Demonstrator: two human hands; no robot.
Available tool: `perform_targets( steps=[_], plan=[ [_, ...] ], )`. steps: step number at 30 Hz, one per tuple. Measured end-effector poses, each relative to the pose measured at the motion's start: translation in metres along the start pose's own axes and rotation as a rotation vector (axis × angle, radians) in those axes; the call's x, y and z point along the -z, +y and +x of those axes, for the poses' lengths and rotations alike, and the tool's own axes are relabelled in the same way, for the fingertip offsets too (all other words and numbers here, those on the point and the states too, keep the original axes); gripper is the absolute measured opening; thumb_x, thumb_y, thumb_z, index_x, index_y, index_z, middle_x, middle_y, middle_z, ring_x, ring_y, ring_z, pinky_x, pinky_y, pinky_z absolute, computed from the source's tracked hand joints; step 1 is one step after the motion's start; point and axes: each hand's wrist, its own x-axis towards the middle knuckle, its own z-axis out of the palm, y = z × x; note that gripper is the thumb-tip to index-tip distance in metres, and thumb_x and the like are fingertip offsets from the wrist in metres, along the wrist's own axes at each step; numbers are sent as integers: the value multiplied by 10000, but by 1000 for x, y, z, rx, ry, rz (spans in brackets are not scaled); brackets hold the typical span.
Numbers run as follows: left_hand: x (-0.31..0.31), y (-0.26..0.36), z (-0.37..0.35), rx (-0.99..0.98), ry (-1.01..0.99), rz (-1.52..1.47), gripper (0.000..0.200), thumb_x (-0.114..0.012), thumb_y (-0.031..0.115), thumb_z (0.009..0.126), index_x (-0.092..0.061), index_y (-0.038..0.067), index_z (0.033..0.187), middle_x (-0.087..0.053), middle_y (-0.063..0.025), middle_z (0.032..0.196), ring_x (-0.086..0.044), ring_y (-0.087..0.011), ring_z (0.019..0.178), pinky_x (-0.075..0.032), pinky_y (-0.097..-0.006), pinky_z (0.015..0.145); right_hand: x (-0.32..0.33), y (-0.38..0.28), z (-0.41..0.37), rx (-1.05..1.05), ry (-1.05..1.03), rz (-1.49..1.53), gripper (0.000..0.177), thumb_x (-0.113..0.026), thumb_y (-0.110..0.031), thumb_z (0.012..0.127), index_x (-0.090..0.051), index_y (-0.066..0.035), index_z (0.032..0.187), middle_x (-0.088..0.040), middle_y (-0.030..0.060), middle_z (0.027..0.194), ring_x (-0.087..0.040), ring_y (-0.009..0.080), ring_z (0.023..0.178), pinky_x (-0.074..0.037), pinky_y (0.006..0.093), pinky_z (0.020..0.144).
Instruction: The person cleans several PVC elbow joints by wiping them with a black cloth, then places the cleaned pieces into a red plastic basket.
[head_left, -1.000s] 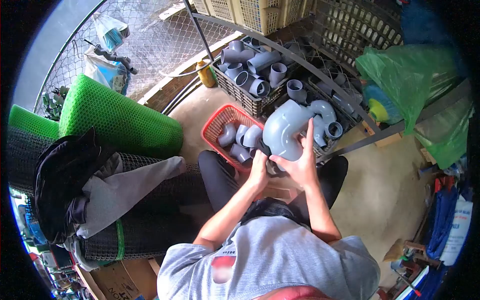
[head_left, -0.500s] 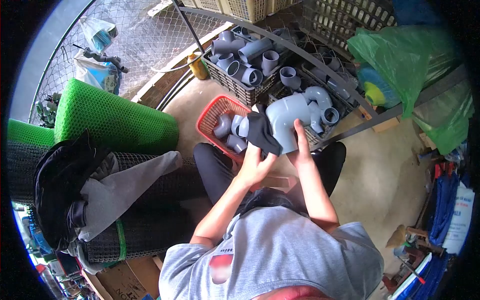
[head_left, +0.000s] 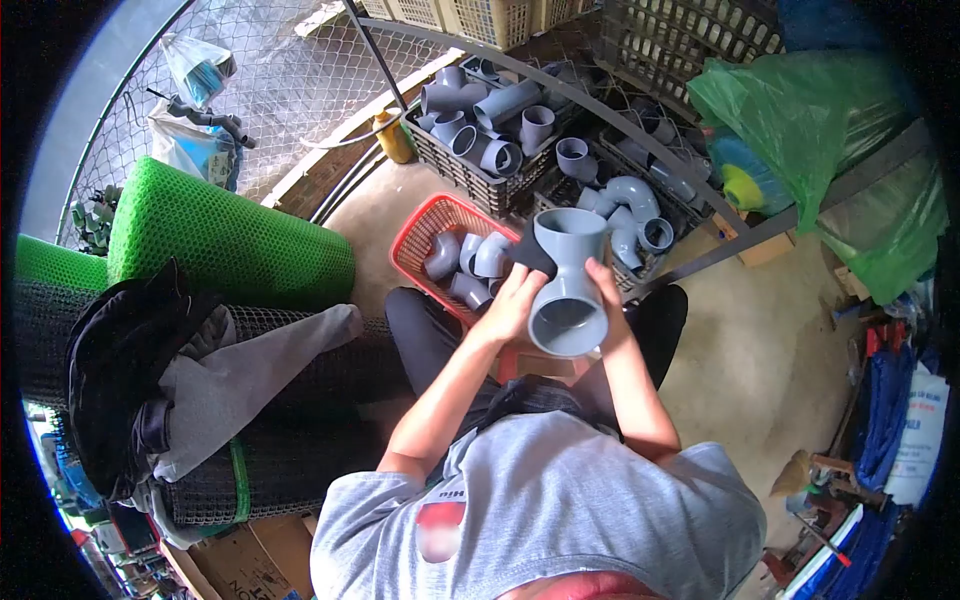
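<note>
A large grey plastic pipe fitting (head_left: 573,272) is held up between my hands, over my lap. Two of its round openings show, one at the top and a wider-looking one facing me. My right hand (head_left: 607,292) grips its right side, fingers around the wall. On the left side, my left hand (head_left: 510,300) presses a black cloth (head_left: 532,252) against the fitting. Just beyond my left hand stands a red plastic basket (head_left: 408,250) with several smaller grey pipe elbows (head_left: 442,256) inside.
Dark crates (head_left: 455,172) full of grey fittings stand ahead, behind a curved metal bar (head_left: 640,125). Green mesh rolls (head_left: 230,235) and a draped dark jacket (head_left: 120,370) lie to my left. Green plastic sheeting (head_left: 790,130) hangs at right; a yellow bottle (head_left: 394,138) stands ahead.
The fitting has been turned in my hands, so its openings now face up and toward me. More of the elbows in the basket shows, and less of the cloth is visible.
</note>
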Motion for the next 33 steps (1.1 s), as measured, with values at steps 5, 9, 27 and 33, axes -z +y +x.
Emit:
perform_targets(
  steps=[5, 9, 27, 33],
  plan=[
    [-13, -9, -16, -471, -68, 220, 617, -415, 283, 1037, -329, -43, 1554, -301, -207, 1631, -247, -348, 1530, -183, -426, 1248, 15, -3, 7, -186, -106, 354, 518, -526, -429, 1029, -565, -39, 1368, -720, 107, 1110, -725, 197, 954, -600, 328, 832],
    [-9, 3, -38, -632, -83, 412, 640, -512, 265, 955, -407, -42, 1507, -317, -243, 1610, -251, -426, 1521, -156, -508, 1253, -1, -4, 0, -159, -25, 414, 511, -446, -441, 1073, -585, -39, 1356, -732, 105, 1115, -731, 176, 945, -612, 324, 833],
    [-12, 54, -4, -905, -431, 288, 222, -650, 201, 826, -685, -9, 892, -712, -167, 981, -674, -412, 994, -485, -554, 1032, 70, 67, -23, 516, -296, -674, 295, -525, -229, 1027, -546, -70, 1275, -591, 69, 1216, -576, 182, 1146, -479, 324, 1015],
    [-14, 44, -29, -953, -230, 499, 336, -642, 212, 811, -703, -25, 1042, -689, -219, 1182, -633, -421, 1195, -435, -573, 1115, 142, 85, 11, 322, -436, -136, 403, -502, -298, 1051, -490, -56, 1374, -562, 74, 1324, -548, 180, 1236, -445, 329, 1082]
  ],
)
